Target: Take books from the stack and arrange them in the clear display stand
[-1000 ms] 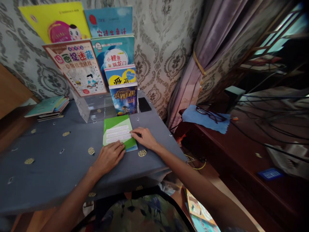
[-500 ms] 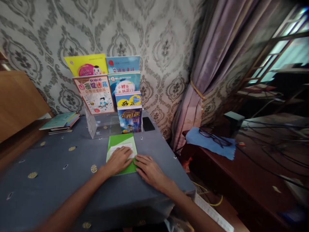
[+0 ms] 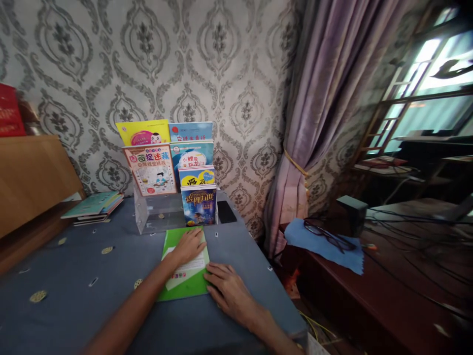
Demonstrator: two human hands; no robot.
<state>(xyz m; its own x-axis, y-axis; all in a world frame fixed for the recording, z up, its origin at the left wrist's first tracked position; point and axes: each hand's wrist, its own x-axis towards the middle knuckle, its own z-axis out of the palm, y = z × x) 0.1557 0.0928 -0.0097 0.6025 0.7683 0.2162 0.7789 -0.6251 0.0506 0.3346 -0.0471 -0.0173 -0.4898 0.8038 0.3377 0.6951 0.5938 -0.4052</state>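
A thin green book (image 3: 185,286) with a white label lies flat on the grey tablecloth (image 3: 74,291). My left hand (image 3: 189,246) rests flat on its upper part, fingers stretched out. My right hand (image 3: 226,290) lies at the book's lower right corner, fingers extended and touching its edge. Behind the green book stands a clear acrylic rack (image 3: 158,214) filled with several upright children's books (image 3: 173,162).
A pile of thin books (image 3: 94,207) lies at the back left beside a wooden board (image 3: 29,177). A black phone (image 3: 226,212) sits right of the rack. Glasses (image 3: 327,234) rest on a blue cloth (image 3: 325,246) on the dark side table, with cables and a purple curtain (image 3: 314,113) nearby.
The view has tilted upward. My left hand slid up the green book from its lower edge to its upper part; my right hand moved down to the lower right corner.
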